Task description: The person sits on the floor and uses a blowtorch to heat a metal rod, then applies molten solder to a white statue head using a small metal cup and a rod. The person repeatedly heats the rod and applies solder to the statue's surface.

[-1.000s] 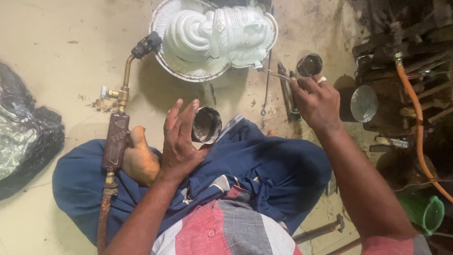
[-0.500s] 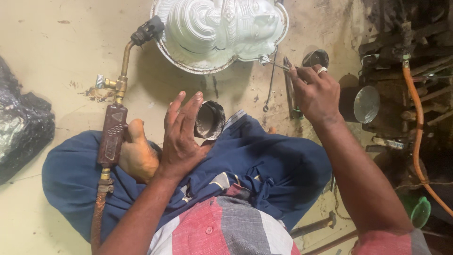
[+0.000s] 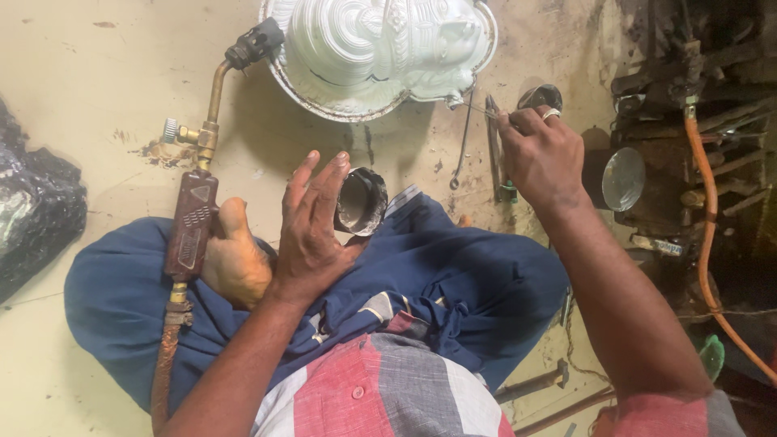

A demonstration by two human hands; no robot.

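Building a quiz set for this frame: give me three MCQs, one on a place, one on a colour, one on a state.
1. Where does the torch lie?
A. beside the person's foot, nozzle toward the relief
B. on the bench at the right
C. in the right hand

2. What colour is the hose at the right edge?
A. green
B. orange
C. white

3. How does the left hand hold the cup?
A. palm flat against its side, fingers spread
B. hanging from one finger
C. not touching it

Answers:
1 A: the torch lies on the floor next to the foot, its nozzle by the relief.
2 B: the hose is orange.
3 A: the left hand presses the cup with open fingers, while the right hand pinches a thin tool.
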